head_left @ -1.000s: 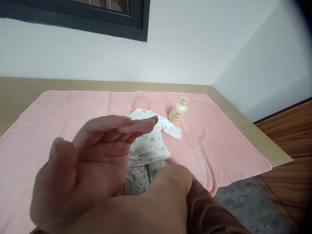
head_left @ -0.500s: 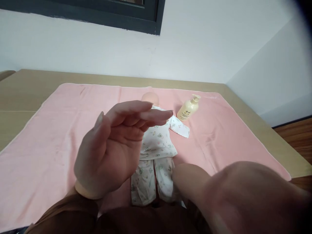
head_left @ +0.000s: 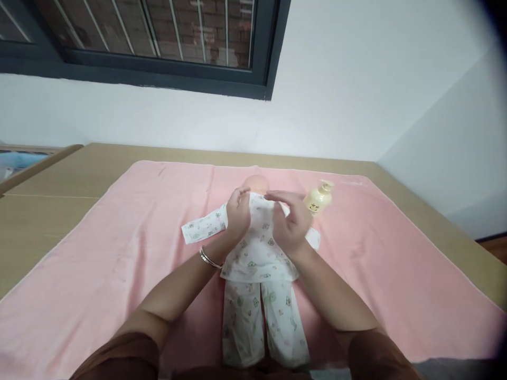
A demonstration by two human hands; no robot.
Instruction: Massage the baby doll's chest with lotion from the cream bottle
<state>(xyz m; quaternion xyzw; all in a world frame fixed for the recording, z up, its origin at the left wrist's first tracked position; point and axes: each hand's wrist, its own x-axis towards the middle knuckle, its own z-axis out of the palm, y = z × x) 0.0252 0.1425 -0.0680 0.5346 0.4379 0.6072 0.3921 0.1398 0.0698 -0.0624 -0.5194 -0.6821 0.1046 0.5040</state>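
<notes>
A doll [head_left: 264, 248] in a white top and trousers with a small animal print lies on the pink mat, its smooth bald head [head_left: 256, 183] pointing away from me. Beside the doll's shoulder on the left is my left hand [head_left: 238, 215], fingers loosely bent and holding nothing. My right hand [head_left: 292, 219] is over the other shoulder, its fingers stretched inward and the thumb apart, also with nothing in it. Whether either hand touches the clothing I cannot tell. A pale yellow pump bottle [head_left: 319, 198] stands just beyond my right hand, partly covered by it.
The pink mat [head_left: 146, 211] with a white edge covers much of the wooden table [head_left: 51, 221]. Behind the table rise a white wall [head_left: 336, 105] and a dark-framed window [head_left: 158, 68] with bars. Blue material [head_left: 21, 159] shows at the far left.
Both hands have moved away from close to the camera, out to the doll's shoulders. The view has tilted up, showing more of the window and the doll's other sleeve.
</notes>
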